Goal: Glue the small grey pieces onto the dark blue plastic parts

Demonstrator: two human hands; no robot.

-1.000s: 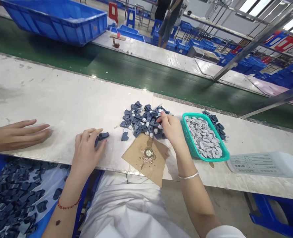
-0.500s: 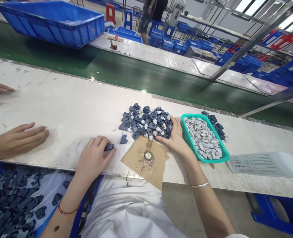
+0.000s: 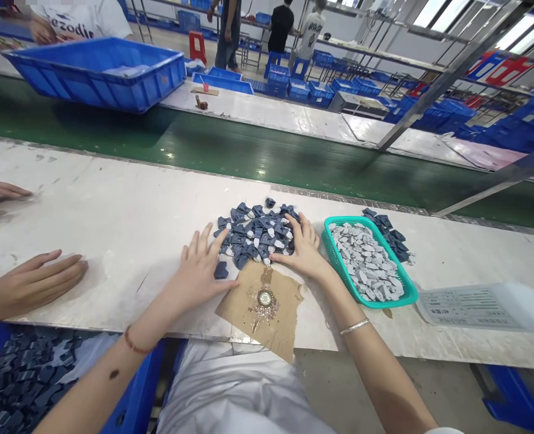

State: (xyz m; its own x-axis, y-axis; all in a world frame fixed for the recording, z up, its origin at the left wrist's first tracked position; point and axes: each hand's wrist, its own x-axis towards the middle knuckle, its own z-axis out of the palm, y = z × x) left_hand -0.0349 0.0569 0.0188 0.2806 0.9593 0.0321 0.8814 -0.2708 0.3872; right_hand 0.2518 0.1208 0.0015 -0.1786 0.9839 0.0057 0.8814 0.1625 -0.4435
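The pile of dark blue-grey parts (image 3: 253, 235), with white bits showing among them, lay between the two grips, slightly ahead of both. The left grip (image 3: 197, 266) was spread wide and held nothing, its index fingertip at the pile's left edge; whether it touched could not be told. One loose dark part (image 3: 220, 270) sat in the gap between that grip's thumb and index finger. The right grip (image 3: 305, 251) was also wide, thumb and fingers apart and curved about the pile's right edge, touching it, with no single part seen pinched there.

Nearer the body than both grips, and between them, lay a piece of brown cardboard (image 3: 240, 304) with a small round cap (image 3: 265, 298) on it, wet-looking spots around the cap. Just right of the right grip stood a green basket (image 3: 387, 303) filled with pale grey pieces (image 3: 366, 259); past it was a smaller dark cluster (image 3: 390, 236), and farther right a plastic bottle (image 3: 475, 306) on its side. Well left of the left grip, a co-worker's hand (image 3: 45, 281) rested on the white tabletop (image 3: 108, 235). Far ahead of both grips ran a green conveyor belt (image 3: 231, 154), a large blue crate (image 3: 108, 85) above it to the left.
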